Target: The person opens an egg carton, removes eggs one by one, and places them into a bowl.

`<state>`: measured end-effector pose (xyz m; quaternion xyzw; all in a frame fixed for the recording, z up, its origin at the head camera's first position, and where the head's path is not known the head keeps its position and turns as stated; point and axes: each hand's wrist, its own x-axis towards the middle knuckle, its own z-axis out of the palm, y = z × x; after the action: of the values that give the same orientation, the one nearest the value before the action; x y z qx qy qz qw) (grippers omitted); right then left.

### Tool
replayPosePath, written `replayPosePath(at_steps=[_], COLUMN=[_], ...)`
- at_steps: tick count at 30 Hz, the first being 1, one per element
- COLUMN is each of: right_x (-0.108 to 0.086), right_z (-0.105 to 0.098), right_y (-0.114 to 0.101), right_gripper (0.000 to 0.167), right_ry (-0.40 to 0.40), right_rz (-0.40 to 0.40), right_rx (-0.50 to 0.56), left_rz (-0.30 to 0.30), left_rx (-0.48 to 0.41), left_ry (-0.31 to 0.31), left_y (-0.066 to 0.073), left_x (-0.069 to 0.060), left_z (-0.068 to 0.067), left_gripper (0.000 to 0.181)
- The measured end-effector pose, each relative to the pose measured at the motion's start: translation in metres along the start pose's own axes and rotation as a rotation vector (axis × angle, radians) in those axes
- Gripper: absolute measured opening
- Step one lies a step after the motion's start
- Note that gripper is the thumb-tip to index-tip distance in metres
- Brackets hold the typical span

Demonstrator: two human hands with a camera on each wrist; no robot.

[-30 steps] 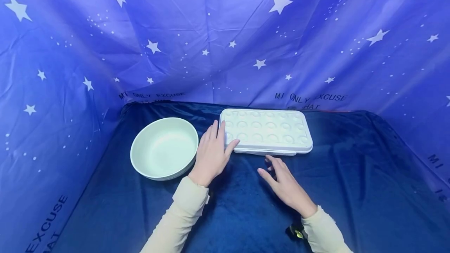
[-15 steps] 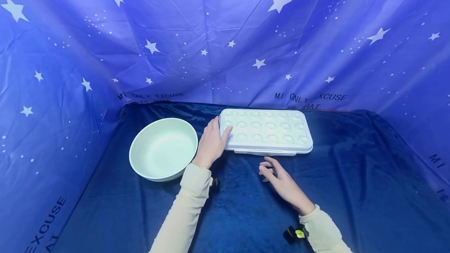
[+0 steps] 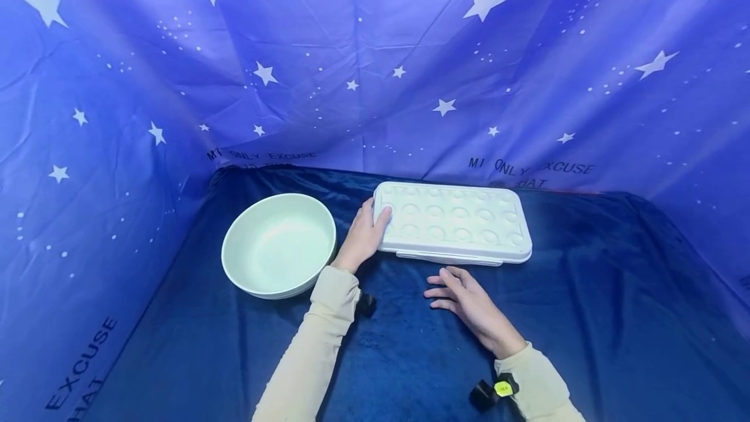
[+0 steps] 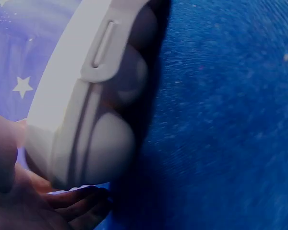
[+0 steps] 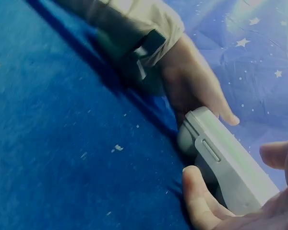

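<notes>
A white lidded egg box with rows of round bumps on its lid lies on the dark blue cloth. My left hand grips its left end, thumb on the lid. In the left wrist view, fingers wrap beneath the end of the box, whose underside has rounded egg cups. Just in front of the box, my right hand is held with loose, parted fingers and nothing in them. The right wrist view shows the front latch between the two hands. Inside the box nothing can be seen.
To the left of the egg box stands a pale green bowl, close to my left wrist. Dark blue cloth covers the table. A purple-blue curtain with stars hangs behind and at the sides.
My left hand has gone from lying over the box's left edge with fingers outstretched to gripping that end. My right hand has turned and its fingers have spread. The head view has shifted slightly.
</notes>
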<state>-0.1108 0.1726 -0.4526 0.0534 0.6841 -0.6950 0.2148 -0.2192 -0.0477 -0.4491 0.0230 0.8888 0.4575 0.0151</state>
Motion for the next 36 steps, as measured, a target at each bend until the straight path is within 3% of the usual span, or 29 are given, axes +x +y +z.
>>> replayPosePath(at_steps=[5, 11, 17, 23, 31, 36], right_x=[0.009, 0.021, 0.025, 0.025, 0.028, 0.028], right_z=[0.000, -0.002, -0.006, -0.007, -0.009, -0.010], right_y=[0.000, 0.004, 0.008, 0.009, 0.011, 0.012], right_gripper=[0.048, 0.023, 0.040, 0.054, 0.054, 0.041], right_ry=[-0.020, -0.068, -0.144, -0.153, -0.143, -0.098], right_rz=[0.045, 0.048, -0.013, -0.046, -0.057, -0.055], right_rx=[0.199, 0.434, 0.441, 0.427, 0.409, 0.375], left_rz=[-0.012, -0.012, 0.004, 0.012, -0.012, -0.007], left_rx=[-0.040, -0.166, -0.240, -0.258, -0.279, -0.276], left_ry=[0.002, 0.004, -0.027, -0.043, -0.046, -0.039], left_y=[-0.002, -0.009, -0.010, -0.009, -0.009, -0.008], left_x=[0.002, -0.003, -0.006, -0.002, 0.001, 0.003], left_z=[0.002, 0.006, 0.007, 0.007, 0.011, 0.013], left_gripper=[0.065, 0.060, 0.062, 0.062, 0.061, 0.060])
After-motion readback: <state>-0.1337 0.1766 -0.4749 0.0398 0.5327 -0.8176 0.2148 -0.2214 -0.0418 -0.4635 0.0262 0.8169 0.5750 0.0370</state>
